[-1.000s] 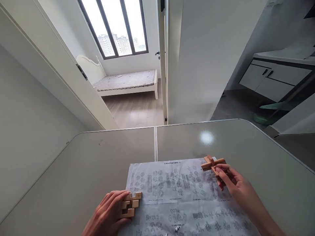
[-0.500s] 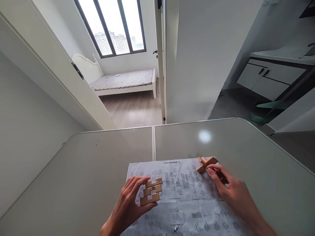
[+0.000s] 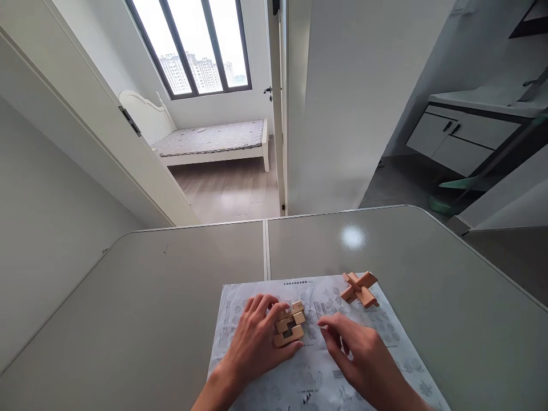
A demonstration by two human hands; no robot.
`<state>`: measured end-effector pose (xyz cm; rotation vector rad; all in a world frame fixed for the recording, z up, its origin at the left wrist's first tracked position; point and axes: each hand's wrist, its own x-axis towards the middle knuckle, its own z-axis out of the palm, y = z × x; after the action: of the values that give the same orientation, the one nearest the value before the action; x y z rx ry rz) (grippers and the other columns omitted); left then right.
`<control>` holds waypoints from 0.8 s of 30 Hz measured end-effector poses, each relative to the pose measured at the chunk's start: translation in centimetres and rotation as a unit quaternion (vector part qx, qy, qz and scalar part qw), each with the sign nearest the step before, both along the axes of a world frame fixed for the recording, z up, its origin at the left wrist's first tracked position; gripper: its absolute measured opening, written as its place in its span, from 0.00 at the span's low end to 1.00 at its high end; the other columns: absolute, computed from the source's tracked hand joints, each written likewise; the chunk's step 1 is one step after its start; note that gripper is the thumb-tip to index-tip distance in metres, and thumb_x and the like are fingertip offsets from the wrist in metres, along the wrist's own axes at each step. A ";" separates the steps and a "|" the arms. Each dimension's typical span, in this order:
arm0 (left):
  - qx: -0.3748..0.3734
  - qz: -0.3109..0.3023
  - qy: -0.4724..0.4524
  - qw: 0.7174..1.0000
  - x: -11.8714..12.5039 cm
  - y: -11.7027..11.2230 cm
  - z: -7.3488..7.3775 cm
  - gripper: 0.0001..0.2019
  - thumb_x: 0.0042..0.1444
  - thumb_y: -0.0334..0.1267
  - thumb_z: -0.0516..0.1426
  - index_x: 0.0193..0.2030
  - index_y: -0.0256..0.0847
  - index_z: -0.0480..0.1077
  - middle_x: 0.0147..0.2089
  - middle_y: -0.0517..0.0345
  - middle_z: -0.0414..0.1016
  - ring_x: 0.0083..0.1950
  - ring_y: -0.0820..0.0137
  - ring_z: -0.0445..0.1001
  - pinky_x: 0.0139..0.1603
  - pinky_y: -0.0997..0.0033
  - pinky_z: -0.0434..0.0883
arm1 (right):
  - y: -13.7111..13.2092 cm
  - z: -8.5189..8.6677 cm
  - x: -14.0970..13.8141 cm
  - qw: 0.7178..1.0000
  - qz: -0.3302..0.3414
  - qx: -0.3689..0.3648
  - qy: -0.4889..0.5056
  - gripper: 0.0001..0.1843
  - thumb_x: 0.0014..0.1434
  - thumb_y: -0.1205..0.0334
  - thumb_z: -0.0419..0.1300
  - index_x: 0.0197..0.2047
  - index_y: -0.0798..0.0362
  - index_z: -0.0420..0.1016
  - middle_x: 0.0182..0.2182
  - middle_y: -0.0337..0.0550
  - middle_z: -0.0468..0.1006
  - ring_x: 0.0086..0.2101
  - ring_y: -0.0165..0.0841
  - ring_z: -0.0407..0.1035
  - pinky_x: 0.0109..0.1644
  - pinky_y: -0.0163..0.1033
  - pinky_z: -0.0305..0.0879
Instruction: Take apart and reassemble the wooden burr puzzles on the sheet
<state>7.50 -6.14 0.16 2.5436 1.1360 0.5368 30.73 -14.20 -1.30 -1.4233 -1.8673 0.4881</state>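
My left hand [image 3: 261,334] curves round a small group of notched wooden puzzle pieces [image 3: 296,332], thumb along the near side and index finger along the far side. The pieces lie side by side with gaps at their notches, and the hand covers their left ends. To the right, my right hand [image 3: 357,348] hovers over the paper sheet [image 3: 308,374], fingers bent, thumb and index tips slightly apart with nothing visible between them. Beyond it, a cross-shaped wooden assembly of interlocked pieces [image 3: 360,288] rests by itself at the sheet's upper right corner.
The creased sheet bears printed puzzle diagrams and lies on a grey table [image 3: 128,314] with a pale rim and a centre seam. Past the table are a doorway with a bed [image 3: 214,140], a wall, and a sink cabinet [image 3: 462,134] on the right.
My right hand has let go of the cross-shaped assembly and moved left and nearer. My left hand has shifted right with the notched pieces, which now sit closer together.
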 end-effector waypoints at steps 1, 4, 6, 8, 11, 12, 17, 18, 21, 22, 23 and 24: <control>-0.005 -0.007 -0.001 1.000 -0.1 0.0 0.1 0.30 0.45 0.44 0.75 0.54 0.46 0.71 0.51 0.51 0.75 0.50 0.55 0.73 0.53 0.51 0.74 | 0.2 0.1 -0.5 1.000 0.013 0.000 -0.006 0.10 0.73 0.66 0.51 0.49 0.48 0.73 0.31 0.40 0.78 0.26 0.35 0.74 0.31 0.39 0.69; -0.014 -0.022 -0.013 1.000 -0.7 -0.1 0.2 0.32 0.46 0.51 0.75 0.54 0.46 0.71 0.51 0.51 0.76 0.51 0.54 0.74 0.54 0.50 0.73 | 0.7 -0.1 -1.3 0.999 0.049 -0.014 -0.014 0.11 0.72 0.66 0.53 0.53 0.47 0.73 0.38 0.44 0.79 0.31 0.36 0.76 0.35 0.39 0.72; -0.019 -0.024 -0.023 0.999 -1.3 -0.1 0.1 0.26 0.53 0.51 0.72 0.54 0.46 0.71 0.51 0.50 0.76 0.51 0.55 0.74 0.54 0.52 0.73 | 1.0 -0.6 -1.6 0.997 0.073 -0.022 -0.020 0.12 0.71 0.66 0.57 0.55 0.46 0.73 0.42 0.45 0.79 0.34 0.37 0.78 0.39 0.40 0.74; -0.024 -0.021 -0.033 0.999 -1.8 0.0 -0.2 0.14 0.65 0.45 0.64 0.54 0.46 0.73 0.50 0.50 0.77 0.51 0.57 0.75 0.54 0.54 0.73 | 1.1 -1.0 -1.7 0.995 0.090 -0.025 -0.031 0.15 0.67 0.66 0.61 0.57 0.45 0.74 0.44 0.45 0.78 0.36 0.37 0.78 0.41 0.40 0.76; -0.020 -0.002 -0.051 0.999 -2.3 0.2 -0.5 0.08 0.73 0.37 0.53 0.50 0.45 0.74 0.47 0.52 0.78 0.49 0.60 0.76 0.53 0.56 0.73 | 1.2 -1.6 -1.8 0.993 0.104 -0.029 -0.050 0.21 0.63 0.69 0.66 0.58 0.45 0.74 0.45 0.45 0.77 0.38 0.38 0.78 0.43 0.41 0.77; -0.017 0.007 -0.055 0.998 -2.3 0.2 -0.6 0.08 0.73 0.36 0.53 0.48 0.45 0.74 0.46 0.52 0.79 0.49 0.60 0.76 0.53 0.56 0.74 | 1.2 -1.7 -1.8 0.992 0.104 -0.031 -0.057 0.22 0.62 0.70 0.67 0.58 0.45 0.74 0.44 0.44 0.77 0.37 0.38 0.78 0.42 0.41 0.77; -0.013 0.027 -0.061 0.998 -2.5 0.3 -0.9 0.03 0.65 0.36 0.62 0.45 0.46 0.75 0.47 0.54 0.78 0.50 0.59 0.76 0.53 0.56 0.76 | 1.3 -2.1 -2.0 0.991 0.100 -0.033 -0.084 0.14 0.62 0.71 0.65 0.48 0.47 0.73 0.42 0.44 0.76 0.35 0.37 0.77 0.38 0.40 0.75; -0.013 0.028 -0.063 0.998 -2.6 0.3 -0.9 0.04 0.64 0.36 0.63 0.45 0.46 0.75 0.47 0.54 0.78 0.50 0.59 0.76 0.53 0.56 0.76 | 1.3 -2.2 -2.0 0.991 0.101 -0.033 -0.085 0.13 0.62 0.72 0.65 0.47 0.47 0.73 0.41 0.44 0.75 0.35 0.37 0.77 0.38 0.40 0.76; -0.020 0.024 -0.070 0.997 -2.9 0.3 -1.1 0.03 0.65 0.37 0.63 0.45 0.47 0.75 0.47 0.54 0.78 0.50 0.60 0.76 0.53 0.57 0.76 | 1.2 -2.0 -1.8 0.990 0.108 -0.046 -0.074 0.14 0.61 0.73 0.66 0.46 0.47 0.74 0.42 0.43 0.75 0.36 0.37 0.76 0.40 0.41 0.76; -0.022 0.020 -0.073 0.997 -3.0 0.4 -1.2 0.03 0.66 0.38 0.63 0.45 0.47 0.76 0.47 0.54 0.78 0.51 0.60 0.76 0.53 0.57 0.76 | 1.1 -1.8 -1.6 0.990 0.110 -0.054 -0.062 0.14 0.60 0.73 0.66 0.46 0.47 0.74 0.42 0.43 0.75 0.36 0.37 0.76 0.40 0.41 0.76; -0.024 0.017 -0.076 0.997 -3.1 0.5 -1.3 0.03 0.67 0.39 0.62 0.46 0.46 0.76 0.47 0.54 0.78 0.51 0.60 0.76 0.53 0.58 0.76 | 1.1 -1.5 -1.4 0.991 0.112 -0.061 -0.045 0.14 0.60 0.73 0.67 0.46 0.46 0.75 0.43 0.43 0.75 0.36 0.37 0.76 0.41 0.41 0.76; -0.025 0.014 -0.078 0.997 -3.3 0.6 -1.4 0.03 0.69 0.40 0.61 0.46 0.46 0.75 0.47 0.54 0.79 0.51 0.60 0.76 0.53 0.58 0.76 | 1.1 -1.2 -1.1 0.992 0.109 -0.065 -0.024 0.14 0.61 0.72 0.67 0.46 0.46 0.75 0.43 0.43 0.75 0.37 0.37 0.76 0.41 0.41 0.76</control>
<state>4.23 -5.58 -1.26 2.4004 1.1154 0.6930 29.59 -13.12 -2.49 -1.3289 -2.0744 0.6997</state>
